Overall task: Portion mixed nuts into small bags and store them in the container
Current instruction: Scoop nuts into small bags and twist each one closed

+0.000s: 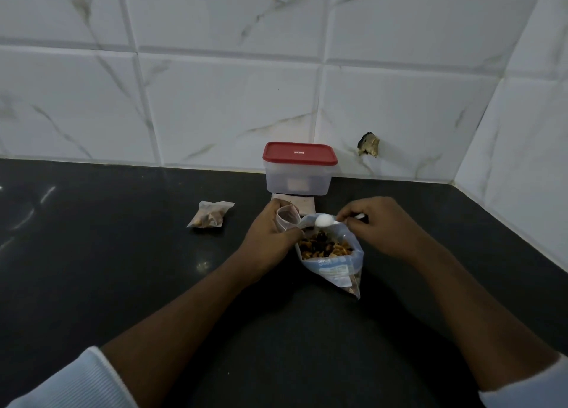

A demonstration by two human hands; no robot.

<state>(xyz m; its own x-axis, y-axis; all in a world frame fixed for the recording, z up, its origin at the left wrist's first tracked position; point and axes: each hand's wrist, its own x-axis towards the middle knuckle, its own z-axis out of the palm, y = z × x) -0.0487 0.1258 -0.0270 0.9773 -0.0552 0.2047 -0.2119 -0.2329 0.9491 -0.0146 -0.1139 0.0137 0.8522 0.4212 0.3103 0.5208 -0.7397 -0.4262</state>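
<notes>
We look down on a black worktop (123,253) backed by white marbled wall tiles (215,100). Our left hand (270,235) grips a small clear bag (287,218), holding its mouth open between curled fingers and thumb. It sits just beside the rim of a large open bag (335,272) that lies in the middle of the worktop and holds mixed nuts (325,247). Our right hand (381,226) pinches the handle of a white plastic spoon (324,221). The spoon's bowl hangs over the large bag's mouth, close to the small bag; we cannot tell whether it carries nuts. A filled small bag (210,215) lies alone nearer the back edge, left of the hands. At the back edge, against the wall, stands a clear container (298,180) with its red lid (299,153) on. A flat white object (302,204) lies just in front of it. Pale blue sleeves (76,383) show at the near edge.
</notes>
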